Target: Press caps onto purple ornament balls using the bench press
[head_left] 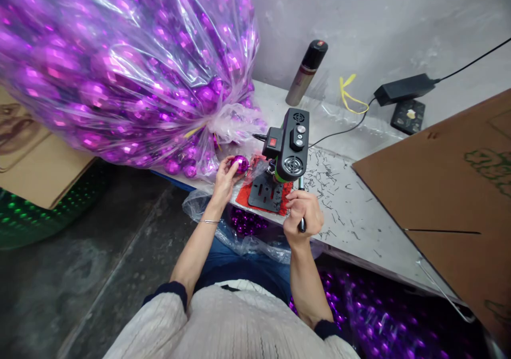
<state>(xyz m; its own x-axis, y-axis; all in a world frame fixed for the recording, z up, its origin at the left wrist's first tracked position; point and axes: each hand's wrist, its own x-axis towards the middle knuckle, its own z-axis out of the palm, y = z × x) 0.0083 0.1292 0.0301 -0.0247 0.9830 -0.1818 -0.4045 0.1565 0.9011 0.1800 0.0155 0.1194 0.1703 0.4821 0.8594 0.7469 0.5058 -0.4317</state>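
Observation:
A shiny purple bauble (240, 164) with mirror-like facets is pinched in the fingers of my left hand (227, 175), just left of a small black bench drill press (293, 143). My right hand (302, 211) is wrapped round the press's lever handle (302, 225), whose dark end pokes out below the fist. The press's slotted metal base (265, 191) rests on a red mat (244, 193). Whatever tip the press carries is hidden under its head.
A big clear bag (159, 82) of purple baubles fills the back left. Behind the press stand a flask (306, 72), a yellow tie (351, 97) and a power adapter (405, 89). Dark shavings litter the table (347, 210). A cardboard box (443, 199) stands right.

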